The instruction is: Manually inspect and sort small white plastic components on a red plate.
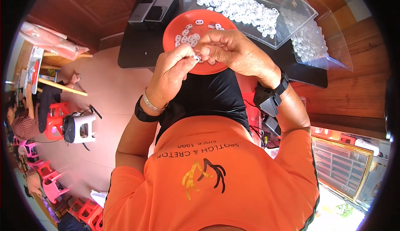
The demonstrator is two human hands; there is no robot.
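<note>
Both hands, left (171, 70) and right (233, 49), pinch one small white ring (196, 57) over an orange plate (173, 31) on a black table (137, 49); pink floor and wood panelling surround.

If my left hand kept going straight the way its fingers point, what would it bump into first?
Most likely the right hand: the left hand points up and to the right, its fingertips already meeting the right fingers over the orange plate. Depth is hard to judge.
</note>
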